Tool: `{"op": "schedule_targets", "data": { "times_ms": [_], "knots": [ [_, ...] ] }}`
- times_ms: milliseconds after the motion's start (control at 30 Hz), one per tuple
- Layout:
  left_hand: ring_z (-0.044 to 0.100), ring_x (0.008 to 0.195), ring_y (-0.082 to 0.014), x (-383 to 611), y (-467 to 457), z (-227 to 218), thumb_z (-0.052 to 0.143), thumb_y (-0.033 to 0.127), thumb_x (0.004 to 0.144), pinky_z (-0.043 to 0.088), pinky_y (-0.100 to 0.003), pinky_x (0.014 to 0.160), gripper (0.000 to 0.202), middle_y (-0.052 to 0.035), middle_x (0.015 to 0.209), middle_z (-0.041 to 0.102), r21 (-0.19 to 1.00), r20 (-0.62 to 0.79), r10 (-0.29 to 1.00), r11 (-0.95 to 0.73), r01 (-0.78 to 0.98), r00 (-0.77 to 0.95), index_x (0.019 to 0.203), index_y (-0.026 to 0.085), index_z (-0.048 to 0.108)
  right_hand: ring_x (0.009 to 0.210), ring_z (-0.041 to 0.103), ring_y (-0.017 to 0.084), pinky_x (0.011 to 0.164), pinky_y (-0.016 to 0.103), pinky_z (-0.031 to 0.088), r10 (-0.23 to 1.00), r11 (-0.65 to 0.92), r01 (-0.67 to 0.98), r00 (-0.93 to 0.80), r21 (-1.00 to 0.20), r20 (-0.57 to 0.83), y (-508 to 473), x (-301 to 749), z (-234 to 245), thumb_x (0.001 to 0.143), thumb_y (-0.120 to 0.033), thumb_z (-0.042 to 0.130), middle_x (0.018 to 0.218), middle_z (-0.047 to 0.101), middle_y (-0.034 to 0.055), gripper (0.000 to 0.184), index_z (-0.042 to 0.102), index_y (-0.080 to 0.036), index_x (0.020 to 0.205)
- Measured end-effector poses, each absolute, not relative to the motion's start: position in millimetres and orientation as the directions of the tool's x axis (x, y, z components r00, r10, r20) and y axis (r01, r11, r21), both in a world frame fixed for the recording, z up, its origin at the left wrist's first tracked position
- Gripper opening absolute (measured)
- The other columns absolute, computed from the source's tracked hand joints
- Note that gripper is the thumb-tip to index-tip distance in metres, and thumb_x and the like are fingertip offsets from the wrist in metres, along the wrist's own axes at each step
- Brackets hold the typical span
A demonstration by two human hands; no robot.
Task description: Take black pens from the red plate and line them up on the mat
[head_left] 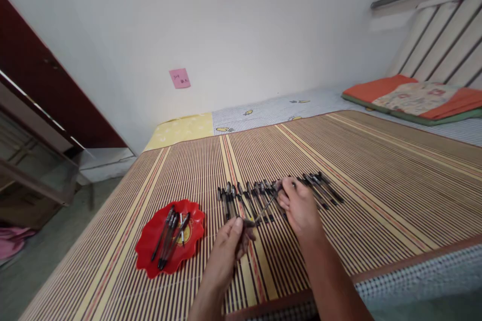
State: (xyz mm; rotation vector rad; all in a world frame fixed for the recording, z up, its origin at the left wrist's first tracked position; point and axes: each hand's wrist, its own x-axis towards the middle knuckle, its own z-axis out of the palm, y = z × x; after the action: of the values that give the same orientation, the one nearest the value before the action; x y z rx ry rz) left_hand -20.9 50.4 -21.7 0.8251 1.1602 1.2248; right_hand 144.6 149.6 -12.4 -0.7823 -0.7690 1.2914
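Observation:
My right hand (pixel 297 204) is closed around the upper end of a slim pen (pixel 266 208), which slants down to the left. My left hand (pixel 230 241) pinches a short dark pen part (pixel 247 222), possibly a cap, at the pen's lower end. Whether the two pieces are joined I cannot tell. Behind and beneath my hands lies a row of black capped pens (pixel 244 199) side by side on the striped mat (pixel 181 165); my right hand hides some of them. Several more pens (pixel 169 238) and a thin white-and-dark stick (pixel 183 230) rest in a red scalloped plate (pixel 145 248) to the left.
Folded orange and floral bedding (pixel 417 99) lies at the far right, beside white slats (pixel 444 35). A pink note (pixel 179 78) is stuck to the wall (pixel 263 25). The bed's front edge (pixel 406 253) runs along the near side, and a dark red door (pixel 56 75) stands left.

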Motion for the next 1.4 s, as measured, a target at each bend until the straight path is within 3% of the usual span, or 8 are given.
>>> {"op": "schedule_targets", "data": {
  "times_ms": [233,367,567,767,967,1167,1300,1400],
  "knots": [
    [0.035,0.048,-0.0056,-10.7,51.5,-23.2,0.084,0.051,0.064,0.022,-0.017,0.046,0.045,0.0079,0.054,0.046,0.931,-0.224,0.961,0.162,-0.327,-0.161,0.077,0.017,0.059,0.042,0.025,0.004,0.039,0.019,0.015,0.998,-0.017,-0.484,-0.058,-0.875,0.013,141.1,107.0,-21.8,0.074,-0.053,0.075,0.054,0.041,-0.0081,0.038,0.060,-0.019,0.073],
    [0.033,0.046,-0.0045,-12.8,50.1,-23.4,0.083,0.049,0.067,0.020,-0.017,0.044,0.042,0.0078,0.053,0.046,0.902,-0.267,0.962,0.231,-0.363,-0.050,0.077,0.016,0.059,0.043,0.023,0.006,0.040,0.020,0.014,0.985,-0.039,-0.480,-0.168,-0.877,0.048,138.5,113.7,-15.7,0.075,-0.049,0.076,0.051,0.037,-0.0086,0.033,0.062,-0.019,0.076],
    [0.036,0.047,-0.0029,-9.3,47.4,-27.8,0.082,0.044,0.072,0.018,-0.016,0.044,0.038,0.0060,0.061,0.051,0.852,-0.293,0.953,0.296,-0.432,0.077,0.084,0.016,0.059,0.045,0.027,0.004,0.039,0.020,0.016,0.942,-0.072,-0.449,-0.325,-0.891,0.087,133.8,117.4,-8.4,0.080,-0.046,0.071,0.068,0.057,-0.0022,0.029,0.062,-0.019,0.081],
    [0.039,0.049,-0.0036,-0.1,47.0,-28.7,0.083,0.045,0.070,0.022,-0.016,0.046,0.039,0.0055,0.064,0.053,0.851,-0.284,0.958,0.272,-0.448,0.043,0.085,0.016,0.061,0.042,0.035,0.005,0.038,0.019,0.024,0.947,-0.007,-0.356,-0.303,-0.934,0.108,130.7,109.8,-9.0,0.084,-0.050,0.066,0.063,0.056,-0.0049,0.031,0.058,-0.020,0.078],
    [0.048,0.059,-0.0092,-15.1,55.7,-36.0,0.067,0.058,0.081,0.033,-0.019,0.051,0.044,-0.0019,0.074,0.064,0.900,-0.236,0.939,0.114,-0.420,-0.250,0.089,0.014,0.068,0.042,0.038,0.005,0.035,0.018,0.028,0.990,0.042,-0.391,-0.111,-0.919,0.092,133.5,105.9,-15.5,0.082,-0.052,0.067,0.066,0.055,-0.0044,0.035,0.055,-0.020,0.076],
    [0.049,0.057,-0.0088,-42.9,67.0,-48.8,0.069,0.036,0.075,0.035,-0.018,0.050,0.025,-0.0001,0.069,0.064,0.914,-0.207,0.859,-0.001,-0.406,-0.468,0.085,0.013,0.067,0.042,0.037,0.004,0.034,0.016,0.026,0.995,-0.016,-0.411,-0.098,-0.912,0.027,141.3,117.4,-19.7,0.074,-0.053,0.074,0.065,0.055,-0.0040,0.038,0.057,-0.019,0.074],
    [0.042,0.047,-0.0058,-47.6,70.5,-56.7,0.079,0.034,0.067,0.032,-0.017,0.046,0.031,0.0067,0.057,0.055,0.922,-0.212,0.840,0.002,-0.388,-0.499,0.087,0.013,0.067,0.041,0.036,0.004,0.035,0.017,0.025,0.995,-0.039,-0.393,-0.101,-0.919,0.001,145.4,123.6,-22.8,0.073,-0.054,0.074,0.062,0.053,-0.0052,0.039,0.057,-0.019,0.074],
    [0.049,0.049,-0.0066,-43.4,72.2,-57.8,0.081,0.028,0.066,0.038,-0.016,0.047,0.034,0.0038,0.059,0.061,0.923,-0.176,0.841,-0.040,-0.383,-0.512,0.092,0.011,0.069,0.041,0.034,0.004,0.036,0.018,0.023,0.989,-0.068,-0.356,-0.147,-0.932,-0.017,146.0,122.4,-25.1,0.075,-0.053,0.072,0.062,0.053,-0.0056,0.037,0.057,-0.020,0.075]
  ]
}}
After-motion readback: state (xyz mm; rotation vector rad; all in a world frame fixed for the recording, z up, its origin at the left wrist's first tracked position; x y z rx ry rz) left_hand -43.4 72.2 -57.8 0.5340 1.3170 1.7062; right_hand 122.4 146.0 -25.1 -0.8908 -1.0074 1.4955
